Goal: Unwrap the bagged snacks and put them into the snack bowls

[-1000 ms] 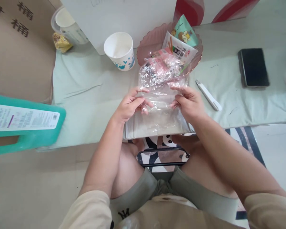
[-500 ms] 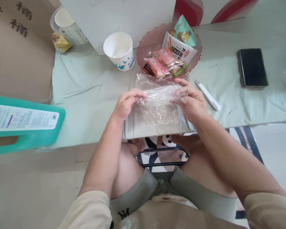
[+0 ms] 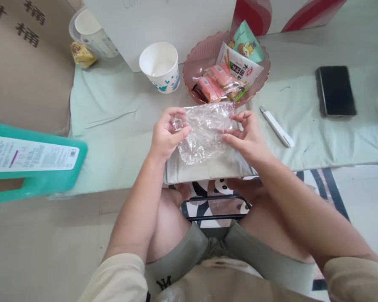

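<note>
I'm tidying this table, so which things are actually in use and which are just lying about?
In use:
left hand, pinching the clear plastic bag
right hand, fingers flat on the bag
grey folded cloth under the bag

Lying about:
paper cup
pink snack bowl
white utility knife
black phone

pretty bright soft daylight, even all over, barely any shadows, little glints of glare on the crinkled plastic bag [image 3: 204, 132], wide-angle bending at the edges, green jug [image 3: 34, 161] on the left slightly soft

One clear plastic bag [image 3: 204, 132], two paper cups [image 3: 161, 66], one pink bowl [image 3: 192, 71], one phone [image 3: 335, 90], one white pen [image 3: 276, 126]
</note>
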A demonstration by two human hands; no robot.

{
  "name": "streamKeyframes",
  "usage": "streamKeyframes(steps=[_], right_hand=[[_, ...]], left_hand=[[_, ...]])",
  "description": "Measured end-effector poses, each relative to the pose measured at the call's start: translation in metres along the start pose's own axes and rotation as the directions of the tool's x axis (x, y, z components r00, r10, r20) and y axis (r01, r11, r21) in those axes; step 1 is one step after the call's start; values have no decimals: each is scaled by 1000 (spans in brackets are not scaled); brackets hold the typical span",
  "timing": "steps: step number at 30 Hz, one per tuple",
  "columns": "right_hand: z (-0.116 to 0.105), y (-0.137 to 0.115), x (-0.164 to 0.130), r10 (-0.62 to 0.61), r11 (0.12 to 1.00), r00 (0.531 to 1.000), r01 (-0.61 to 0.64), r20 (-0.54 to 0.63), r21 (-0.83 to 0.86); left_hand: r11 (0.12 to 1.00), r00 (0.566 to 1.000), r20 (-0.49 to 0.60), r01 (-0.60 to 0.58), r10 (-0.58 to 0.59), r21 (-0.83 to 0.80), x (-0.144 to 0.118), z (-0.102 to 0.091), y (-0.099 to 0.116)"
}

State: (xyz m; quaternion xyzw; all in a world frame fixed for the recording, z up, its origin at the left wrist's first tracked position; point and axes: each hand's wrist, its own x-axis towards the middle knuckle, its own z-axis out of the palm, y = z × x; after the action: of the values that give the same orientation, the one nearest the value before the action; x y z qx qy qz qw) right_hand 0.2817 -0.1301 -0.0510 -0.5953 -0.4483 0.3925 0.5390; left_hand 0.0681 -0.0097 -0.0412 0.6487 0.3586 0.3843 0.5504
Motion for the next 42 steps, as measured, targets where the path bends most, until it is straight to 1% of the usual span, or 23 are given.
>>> streamKeyframes(steps=[2,4,6,7,8,9,11,13,15,17,19,21,23,25,27,31,34,36,37,40,42], right_hand=[[3,-3,-1,52,998,998,-53,33,24],[5,-7,-2,78,995,997,-79,20,56],[6,-9,-3,80,995,996,-78,-29,54],[6,-10,-3,75,996,996,-73,-55,44],[6,-10,-3,72,997,994,-69,-77,37],[5,-9,-3,71,997,993,-68,-95,38],[3,-8,-3,96,993,988,-86,-119,86],[2,-8,-1,156,972,982,-132,-109,194],[3,-11,-1,226,926,973,-204,-34,316],[5,-14,-1,275,878,959,-280,70,389],[7,-16,-2,305,862,943,-334,136,382],[8,-17,-3,326,883,936,-351,131,310],[7,-16,-3,326,912,942,-337,85,236],[6,-14,-3,294,930,955,-297,43,219],[4,-14,-3,255,933,966,-255,34,255],[3,-18,-6,194,926,978,-207,74,315],[1,-20,-8,129,946,991,-135,40,293],[-1,-19,-8,89,963,996,-90,16,256],[-3,-19,-8,75,969,997,-78,23,236],[-8,-16,-7,39,982,998,-48,55,183],[-9,-15,-6,23,991,998,-31,58,131]], left_hand=[[991,996,26,85,-83,-103,-1,0,2],[956,977,132,191,-165,-224,-1,1,5],[902,932,287,307,-221,-304,-2,4,9],[881,901,360,360,-243,-307,-2,5,10],[872,876,405,395,-262,-291,-3,6,12],[873,866,417,407,-276,-268,-4,8,13],[890,884,368,391,-290,-236,-5,11,15],[908,910,302,356,-283,-221,-6,13,16],[922,916,295,337,-273,-190,-6,14,16],[934,915,302,323,-266,-155,-6,16,16],[942,917,292,315,-273,-111,-6,18,15],[948,918,275,312,-285,-58,-6,19,15],[950,920,258,310,-295,-20,-6,18,15],[948,923,243,315,-299,-32,-6,15,16],[936,918,250,339,-307,-98,-7,12,19],[877,905,277,397,-324,-270,-7,11,27],[862,921,232,379,-314,-337,-5,13,30],[861,932,221,353,-288,-367,-3,12,29],[859,936,223,342,-274,-380,-2,11,28],[872,938,233,328,-256,-363,0,8,23],[914,947,210,295,-242,-279,1,6,18]])
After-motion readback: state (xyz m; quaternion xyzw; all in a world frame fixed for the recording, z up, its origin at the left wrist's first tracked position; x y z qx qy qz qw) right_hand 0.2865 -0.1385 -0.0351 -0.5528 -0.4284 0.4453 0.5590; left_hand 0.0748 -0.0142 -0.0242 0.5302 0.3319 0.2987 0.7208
